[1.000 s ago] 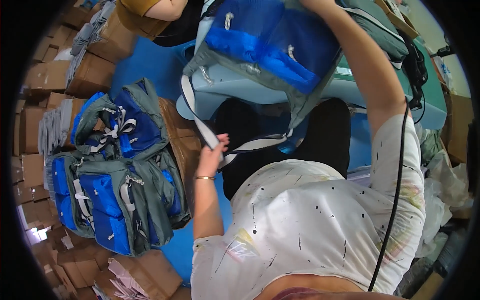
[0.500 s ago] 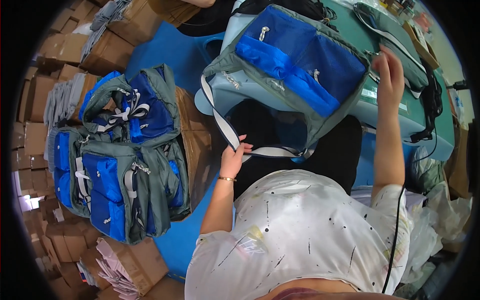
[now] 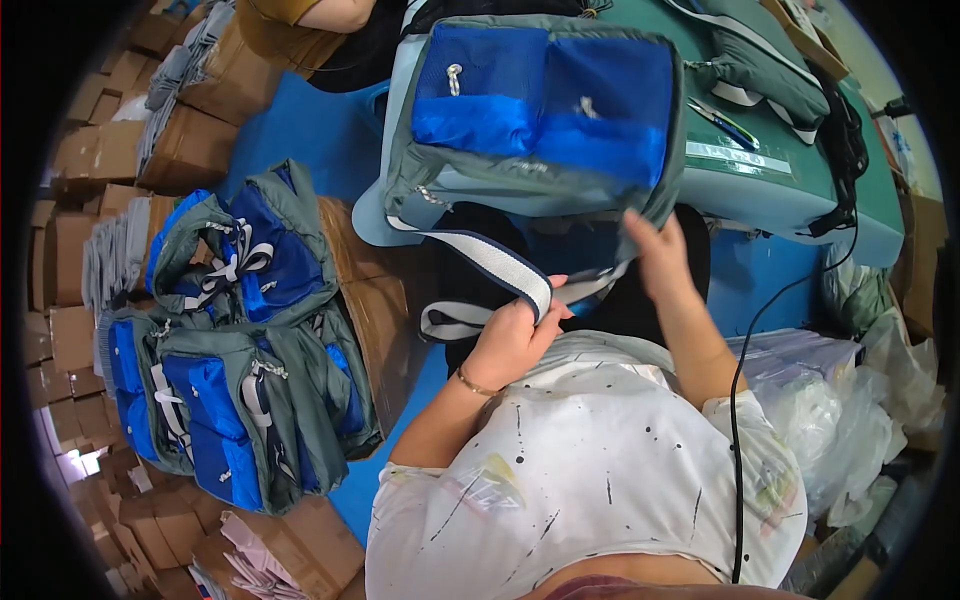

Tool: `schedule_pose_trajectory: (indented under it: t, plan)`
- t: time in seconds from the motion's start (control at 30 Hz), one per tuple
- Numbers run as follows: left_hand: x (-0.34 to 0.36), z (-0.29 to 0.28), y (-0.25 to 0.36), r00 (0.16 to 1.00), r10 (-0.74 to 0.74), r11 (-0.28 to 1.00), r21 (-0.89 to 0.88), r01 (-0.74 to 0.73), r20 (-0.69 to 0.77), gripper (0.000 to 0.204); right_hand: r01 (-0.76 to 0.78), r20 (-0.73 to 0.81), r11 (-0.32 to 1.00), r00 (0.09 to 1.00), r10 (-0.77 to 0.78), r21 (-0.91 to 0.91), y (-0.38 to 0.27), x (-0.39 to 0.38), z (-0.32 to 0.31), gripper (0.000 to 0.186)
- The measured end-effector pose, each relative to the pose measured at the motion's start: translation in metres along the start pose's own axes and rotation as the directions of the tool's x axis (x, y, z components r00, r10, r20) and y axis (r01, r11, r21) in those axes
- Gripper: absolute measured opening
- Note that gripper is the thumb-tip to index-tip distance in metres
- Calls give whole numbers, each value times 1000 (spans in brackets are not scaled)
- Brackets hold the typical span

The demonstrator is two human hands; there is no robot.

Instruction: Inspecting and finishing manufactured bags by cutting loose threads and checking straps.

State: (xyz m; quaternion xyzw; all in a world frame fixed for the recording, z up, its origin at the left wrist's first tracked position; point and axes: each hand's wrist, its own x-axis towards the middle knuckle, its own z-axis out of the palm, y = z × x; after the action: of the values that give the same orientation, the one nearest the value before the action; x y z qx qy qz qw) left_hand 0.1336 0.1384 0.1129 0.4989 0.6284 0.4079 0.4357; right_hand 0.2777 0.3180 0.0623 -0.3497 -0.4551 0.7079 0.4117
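Observation:
A grey-green bag (image 3: 480, 172) with blue mesh pockets lies at the table's near edge, its near right corner hanging past it. My left hand (image 3: 520, 338) is closed around the bag's white strap (image 3: 490, 258) with dark edges, and a loop of it hangs to the left of the fingers. At the near right corner of the bag, my right hand (image 3: 660, 255) grips the fabric close to where the strap joins; slight blur and the bag hide part of its fingers.
Several similar bags (image 3: 215, 400) are stacked on a carton (image 3: 360, 290) to my left. Scissors or snips (image 3: 725, 125) and another grey-green bag (image 3: 765, 75) lie on the green table (image 3: 850, 215). A black cable (image 3: 740, 420) crosses my right side. Another person's arm (image 3: 335, 12) shows at the far left.
My right hand has come down from the bag's far right side to its near right corner. The bag has turned straighter and shifted left. My left hand has gathered the strap into a loop.

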Motion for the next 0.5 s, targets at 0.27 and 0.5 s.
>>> schedule_pose_trajectory:
  t: [0.27, 0.5]
  plan:
    - [-36, -11, -21, 963, -123, 811, -535, 238, 242, 35, 235, -33, 695, 937, -348, -680, -78, 86, -46, 42]
    - [-23, -62, -48, 785, 35, 995, -52, -85, -618, 28, 206, 174, -2, 823, -541, -978, -78, 76, -24, 36]
